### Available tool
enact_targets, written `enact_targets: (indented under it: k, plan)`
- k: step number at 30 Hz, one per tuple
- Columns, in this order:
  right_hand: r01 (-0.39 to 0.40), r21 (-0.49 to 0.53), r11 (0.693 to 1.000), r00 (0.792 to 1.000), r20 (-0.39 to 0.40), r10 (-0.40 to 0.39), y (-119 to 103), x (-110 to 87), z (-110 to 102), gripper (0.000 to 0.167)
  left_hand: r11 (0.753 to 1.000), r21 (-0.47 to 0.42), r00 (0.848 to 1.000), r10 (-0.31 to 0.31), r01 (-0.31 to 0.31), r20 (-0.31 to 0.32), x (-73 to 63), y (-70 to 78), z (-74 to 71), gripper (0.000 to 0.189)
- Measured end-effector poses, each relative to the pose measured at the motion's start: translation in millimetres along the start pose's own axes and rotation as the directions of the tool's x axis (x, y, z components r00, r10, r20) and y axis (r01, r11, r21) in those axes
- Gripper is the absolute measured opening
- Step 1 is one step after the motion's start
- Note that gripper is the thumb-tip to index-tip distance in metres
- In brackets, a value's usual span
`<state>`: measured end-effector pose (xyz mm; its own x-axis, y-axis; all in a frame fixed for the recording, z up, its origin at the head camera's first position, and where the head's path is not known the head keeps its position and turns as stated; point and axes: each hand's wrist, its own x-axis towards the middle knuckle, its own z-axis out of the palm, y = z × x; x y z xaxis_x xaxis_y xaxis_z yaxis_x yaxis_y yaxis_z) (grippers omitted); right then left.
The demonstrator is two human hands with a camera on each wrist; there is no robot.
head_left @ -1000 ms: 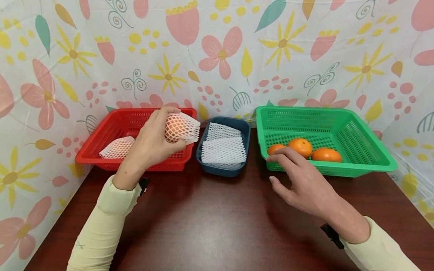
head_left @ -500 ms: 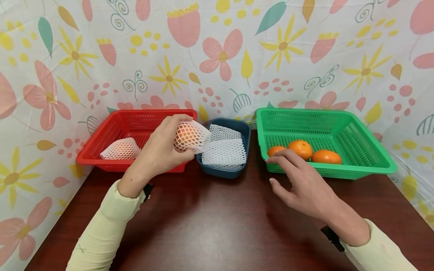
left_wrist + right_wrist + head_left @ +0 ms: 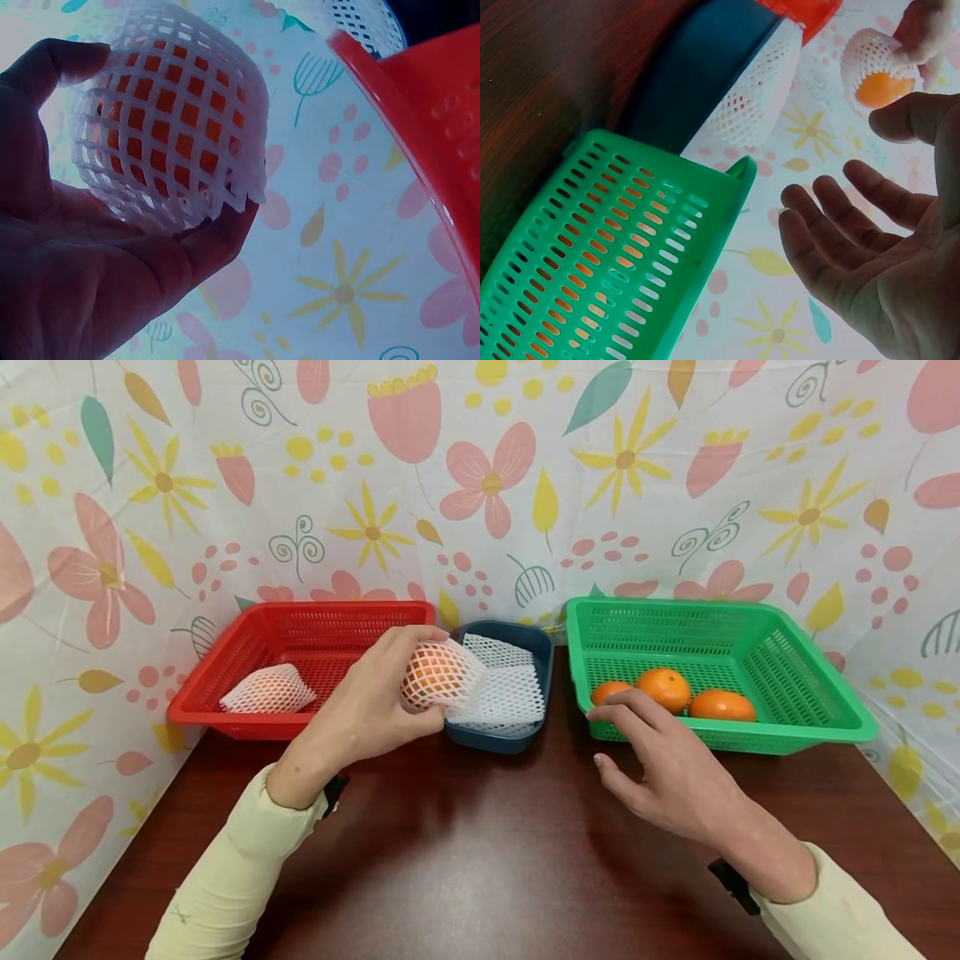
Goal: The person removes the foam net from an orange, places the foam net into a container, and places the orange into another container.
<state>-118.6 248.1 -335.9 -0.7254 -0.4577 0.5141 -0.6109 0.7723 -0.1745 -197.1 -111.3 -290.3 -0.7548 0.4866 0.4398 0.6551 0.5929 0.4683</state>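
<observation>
My left hand (image 3: 367, 710) grips an orange (image 3: 431, 677) wrapped in a white foam net, held in the air between the red basket (image 3: 187, 714) and the dark blue tray (image 3: 495, 742). In the left wrist view the thumb and fingers curl round the netted orange (image 3: 176, 124), whose net reaches past the fruit. White foam nets (image 3: 501, 693) lie in the tray, partly covered by the held one. My right hand (image 3: 675, 764) hovers by the front left of the green basket (image 3: 795, 733), fingers loosely bent and holding nothing. Bare oranges (image 3: 663, 690) sit in that basket.
Another netted orange (image 3: 268, 690) lies at the red basket's front left. The three containers stand in a row along the back of the dark wooden table (image 3: 480, 852), before a flower-print cloth (image 3: 480, 468).
My left hand has carried the netted orange right and slightly down, from over the red basket to the blue tray's left edge. The right hand has stayed almost still.
</observation>
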Motion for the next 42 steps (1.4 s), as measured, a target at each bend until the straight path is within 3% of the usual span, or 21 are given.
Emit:
enact_targets:
  k: [24, 42]
  plan:
    - [0.029, 0.022, 0.999, 0.999, -0.024, -0.028, -8, -1.1, 0, 0.039, 0.978, -0.158, 0.984, 0.152, -0.136, 0.093, -5.7, 18.5, 18.9, 0.073]
    - [0.021, 0.057, 0.998, 1.000, -0.007, -0.020, -17, 0.1, -1, 0.039, 0.962, -0.238, 0.970, 0.178, -0.136, 0.164, -7.0, 26.4, 36.4, 0.074]
